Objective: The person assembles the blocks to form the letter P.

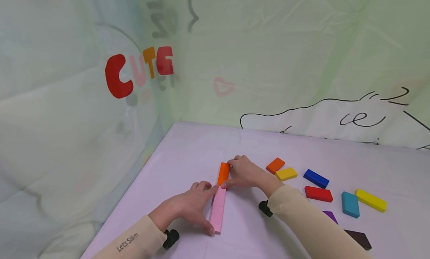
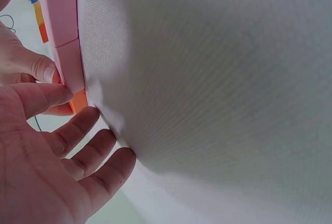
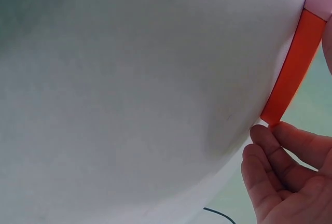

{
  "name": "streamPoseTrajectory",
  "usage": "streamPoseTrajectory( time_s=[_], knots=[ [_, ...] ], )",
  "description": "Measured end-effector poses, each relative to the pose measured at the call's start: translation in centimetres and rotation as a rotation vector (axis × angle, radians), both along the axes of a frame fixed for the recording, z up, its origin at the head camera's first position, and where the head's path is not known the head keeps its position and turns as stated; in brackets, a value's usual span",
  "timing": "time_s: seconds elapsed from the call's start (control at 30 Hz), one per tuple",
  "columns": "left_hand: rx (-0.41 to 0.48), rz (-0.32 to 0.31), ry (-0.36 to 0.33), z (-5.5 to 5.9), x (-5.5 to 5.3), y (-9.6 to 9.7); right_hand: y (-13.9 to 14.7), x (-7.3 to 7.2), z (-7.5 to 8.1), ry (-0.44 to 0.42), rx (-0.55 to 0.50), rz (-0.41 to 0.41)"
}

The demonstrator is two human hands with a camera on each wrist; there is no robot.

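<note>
Two pink blocks and an orange block (image 1: 223, 173) lie flat, end to end, in one row on the table. The near pink block (image 1: 217, 218) and the middle pink block (image 1: 220, 196) meet at a thin seam. My left hand (image 1: 195, 203) spans their left side, its thumb by the near end and its index fingertip by the seam with the orange block. Its other fingers rest on the cloth in the left wrist view. My right hand (image 1: 244, 172) holds the orange block lengthwise, fingertips at its far end and thumb near the pink seam.
To the right lie loose blocks: orange (image 1: 275, 165), yellow-orange (image 1: 286, 174), dark blue (image 1: 316, 178), red (image 1: 318, 193), teal (image 1: 350, 204), yellow (image 1: 371, 200), purple (image 1: 330, 216) and dark brown (image 1: 358, 239). My right sleeve partly covers the purple one. Printed curtains (image 1: 285, 57) stand behind and left.
</note>
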State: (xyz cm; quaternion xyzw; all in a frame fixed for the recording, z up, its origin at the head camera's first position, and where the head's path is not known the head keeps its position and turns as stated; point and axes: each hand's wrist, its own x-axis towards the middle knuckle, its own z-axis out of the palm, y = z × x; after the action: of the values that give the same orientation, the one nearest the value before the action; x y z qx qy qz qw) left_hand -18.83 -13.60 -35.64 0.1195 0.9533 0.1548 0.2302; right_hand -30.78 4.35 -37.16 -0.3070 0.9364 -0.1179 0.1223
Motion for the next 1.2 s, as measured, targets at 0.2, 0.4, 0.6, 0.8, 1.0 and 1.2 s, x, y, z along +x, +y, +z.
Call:
streamPoseTrajectory(
  time_s=[0.2,0.4,0.6,0.8,1.0,1.2],
  knots=[
    [0.007,0.002,-0.007,0.0,0.0,0.0,-0.1,-0.1,-0.1,-0.016,0.003,-0.012],
    [0.059,0.017,-0.016,0.0,-0.1,-0.5,-0.3,-0.1,-0.2,-0.019,0.007,-0.032],
    [0.122,0.043,0.034,-0.3,-0.8,-0.9,-0.3,0.2,-0.1,-0.039,-0.005,-0.057],
    [0.140,0.091,0.101,-0.5,-2.8,-0.4,-0.1,0.3,0.1,-0.033,-0.001,-0.050],
    [0.085,0.100,0.091,-0.8,-4.3,-0.1,0.0,0.2,0.2,-0.023,-0.019,-0.038],
    [0.014,0.082,0.036,-0.8,-5.5,0.1,-0.1,0.4,-0.1,-0.047,-0.044,-0.050]
  ],
)
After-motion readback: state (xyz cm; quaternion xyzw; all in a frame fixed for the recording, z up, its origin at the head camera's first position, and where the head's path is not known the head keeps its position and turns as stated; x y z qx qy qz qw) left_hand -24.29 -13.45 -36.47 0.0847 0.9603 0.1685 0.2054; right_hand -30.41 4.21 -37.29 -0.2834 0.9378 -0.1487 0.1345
